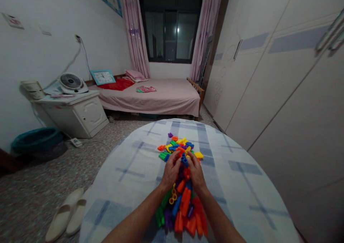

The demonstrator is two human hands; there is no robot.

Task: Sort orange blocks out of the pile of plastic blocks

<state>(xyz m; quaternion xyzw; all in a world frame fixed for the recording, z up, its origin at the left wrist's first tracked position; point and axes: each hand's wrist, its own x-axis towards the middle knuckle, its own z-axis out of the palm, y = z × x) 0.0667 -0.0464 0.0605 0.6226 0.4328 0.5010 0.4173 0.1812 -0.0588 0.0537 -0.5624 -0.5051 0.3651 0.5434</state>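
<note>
Both my hands meet over the middle of a round table (115, 193) with a blue-and-white cloth. Between them is a blue plastic tube piece (184, 160), its round openings facing me. My left hand (171, 170) grips it from the left, fingers curled. My right hand (195, 169) closes on its right side. Just beyond lies a loose pile of coloured plastic pieces (174, 142) in yellow, green, blue, orange and purple. Under and between my forearms spreads a second group of pieces, with orange tubes (185, 202), a yellow ringed piece (173, 195) and green ones (160, 214).
A bed (161, 98) stands beyond the table, below a window. White wardrobes (268, 92) line the right. At left are a cabinet (91, 112) with a fan (72, 82), a lined bin (37, 141) and slippers (64, 214) on the floor.
</note>
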